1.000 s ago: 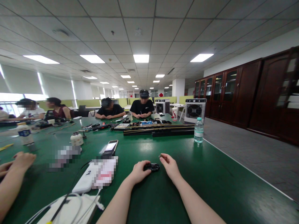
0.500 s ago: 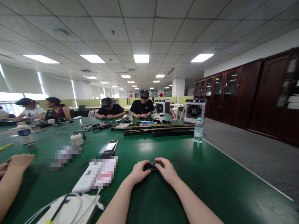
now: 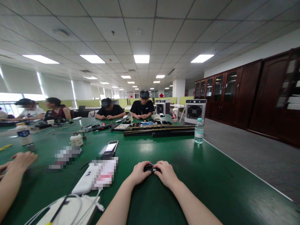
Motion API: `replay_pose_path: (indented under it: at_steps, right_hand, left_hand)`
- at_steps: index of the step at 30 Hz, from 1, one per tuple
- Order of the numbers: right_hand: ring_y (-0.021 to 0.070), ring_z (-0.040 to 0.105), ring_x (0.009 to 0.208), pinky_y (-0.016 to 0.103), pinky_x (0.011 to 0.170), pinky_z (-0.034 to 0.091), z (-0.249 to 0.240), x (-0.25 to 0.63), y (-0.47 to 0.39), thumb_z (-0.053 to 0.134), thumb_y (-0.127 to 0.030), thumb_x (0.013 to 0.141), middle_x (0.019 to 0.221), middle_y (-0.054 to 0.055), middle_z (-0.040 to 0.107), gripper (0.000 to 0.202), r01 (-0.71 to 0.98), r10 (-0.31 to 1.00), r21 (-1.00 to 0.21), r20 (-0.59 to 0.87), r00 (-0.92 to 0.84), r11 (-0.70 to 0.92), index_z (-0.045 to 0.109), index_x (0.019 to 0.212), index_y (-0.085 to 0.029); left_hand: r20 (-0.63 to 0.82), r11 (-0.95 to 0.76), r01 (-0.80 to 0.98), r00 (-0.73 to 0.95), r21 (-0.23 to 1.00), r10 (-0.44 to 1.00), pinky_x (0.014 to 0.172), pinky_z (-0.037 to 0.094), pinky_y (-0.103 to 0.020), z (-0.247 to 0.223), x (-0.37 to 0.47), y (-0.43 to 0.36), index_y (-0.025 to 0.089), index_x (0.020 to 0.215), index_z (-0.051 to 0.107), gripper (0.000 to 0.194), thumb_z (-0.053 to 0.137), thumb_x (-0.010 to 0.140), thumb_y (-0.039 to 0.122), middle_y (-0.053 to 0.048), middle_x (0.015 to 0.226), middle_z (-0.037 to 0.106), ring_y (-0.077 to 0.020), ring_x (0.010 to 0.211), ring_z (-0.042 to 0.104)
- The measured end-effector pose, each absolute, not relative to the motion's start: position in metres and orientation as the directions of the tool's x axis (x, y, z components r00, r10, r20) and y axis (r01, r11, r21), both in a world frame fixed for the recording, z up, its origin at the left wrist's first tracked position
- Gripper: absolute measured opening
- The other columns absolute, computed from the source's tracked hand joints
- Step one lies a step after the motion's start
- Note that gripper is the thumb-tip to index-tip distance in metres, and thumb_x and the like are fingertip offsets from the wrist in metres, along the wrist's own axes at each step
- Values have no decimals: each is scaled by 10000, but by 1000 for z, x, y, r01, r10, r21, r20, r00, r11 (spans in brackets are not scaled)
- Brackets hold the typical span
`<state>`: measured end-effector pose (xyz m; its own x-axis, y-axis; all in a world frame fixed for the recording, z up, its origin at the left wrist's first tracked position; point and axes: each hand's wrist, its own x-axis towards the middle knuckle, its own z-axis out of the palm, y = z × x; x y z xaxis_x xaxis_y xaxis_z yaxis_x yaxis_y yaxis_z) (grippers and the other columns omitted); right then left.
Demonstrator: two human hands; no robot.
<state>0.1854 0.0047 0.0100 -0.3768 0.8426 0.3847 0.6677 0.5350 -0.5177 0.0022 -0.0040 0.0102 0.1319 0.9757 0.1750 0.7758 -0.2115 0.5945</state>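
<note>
A small black part point(image 3: 150, 168) with a greyish piece at its middle lies between my two hands, low over the green table point(image 3: 211, 175). My left hand point(image 3: 140, 172) grips its left end between thumb and fingers. On the right end, my right hand point(image 3: 165, 172) is closed with the thumb near me and the fingers curled over the far side. The fingers cover much of the part, and its exact kind is too small to make out.
Left of my arms lie a white power bank point(image 3: 85, 178), a phone point(image 3: 111, 148) and a white box point(image 3: 70, 212) with cables. A water bottle point(image 3: 199, 131) stands by the right edge. Black rails point(image 3: 173, 131) lie farther back. A neighbour's hand point(image 3: 22, 161) rests at left.
My right hand has shifted its grip, its fingers now bent lower over the part's right end. My left hand has barely moved. The neighbour's hand at left has shifted slightly.
</note>
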Motion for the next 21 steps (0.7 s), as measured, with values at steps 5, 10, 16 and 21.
replay_pose_path:
  at_steps: [5, 10, 16, 21]
  right_hand:
    - [234, 568, 1055, 368, 937, 406, 11, 187, 5, 608, -183, 755, 1109, 40, 660, 275, 648, 849, -549, 341, -403, 528, 698, 997, -277]
    - [233, 567, 1084, 361, 962, 408, 8, 190, 9, 598, -174, 727, 1151, 46, 653, 385, 636, 872, -597, 303, -386, 489, 653, 1100, -252]
    - [238, 575, 1091, 364, 971, 413, 5, 191, 14, 580, -186, 735, 1132, 46, 672, 367, 623, 894, -644, 272, -356, 444, 649, 1093, -236]
    - [241, 578, 1091, 365, 972, 417, 6, 190, 13, 590, -189, 729, 1125, 54, 676, 371, 616, 903, -663, 260, -343, 425, 648, 1095, -221]
  left_hand:
    - [170, -208, 783, 132, 587, 977, 1018, 410, -341, 12, 3, -5, 175, 1214, 601, 487, 614, 737, 272, -79, 1215, 650, -254, 1144, 570]
    - [169, -208, 786, 133, 583, 977, 1017, 411, -332, 11, 3, -4, 184, 1222, 594, 487, 608, 741, 260, -71, 1218, 647, -244, 1142, 570]
    - [163, -198, 781, 124, 592, 979, 1025, 406, -340, 11, 2, -4, 189, 1239, 582, 524, 622, 722, 259, -74, 1229, 640, -250, 1153, 563]
    - [154, -188, 781, 119, 595, 981, 1030, 401, -353, 12, 2, -5, 179, 1266, 561, 579, 639, 698, 261, -89, 1245, 630, -266, 1164, 560]
